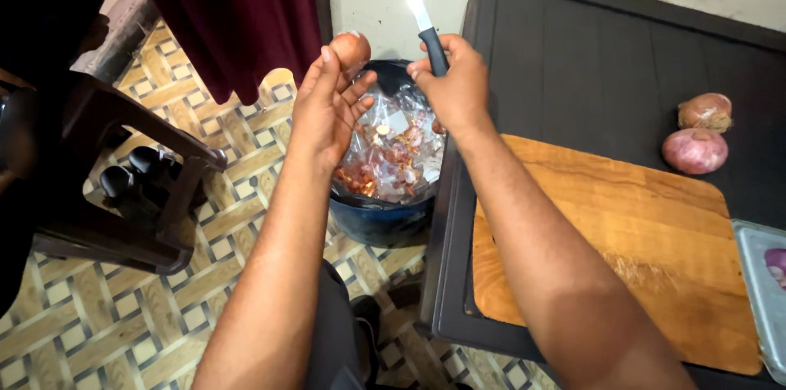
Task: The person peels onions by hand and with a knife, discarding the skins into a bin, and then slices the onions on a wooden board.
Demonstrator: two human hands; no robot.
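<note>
1. The left hand (327,112) holds an onion (350,49) at its fingertips, the grip closed around the onion's lower side, thumb and fingers pointing up.
2. The right hand (454,83) is clamped on the black handle of a knife (419,13); the bright blade rises up and away from this grip, tilted a little toward the left hand.
3. The two grips sit near each other but apart, the onion just beside the knife handle without touching it.
4. Directly below both grips stands a dark blue bin (381,218) lined with a clear plastic bag (393,153), which holds reddish onion skins and scraps.
5. The bin rests on a patterned tile floor (106,324), just beside the edge of the dark table (606,71).
6. To the right of the knife grip, under the right forearm, a wooden cutting board (639,251) lies on the table.
7. Well away to the right of the grips, beyond the board, two more onions lie touching: a brown-skinned one (705,112) and a peeled pinkish one (694,150).
8. At the far right edge a metal tray (757,275) shows a piece of purple onion.
9. To the left of the onion grip stands a dark wooden chair (123,185), with a maroon curtain (237,13) hanging above it.
</note>
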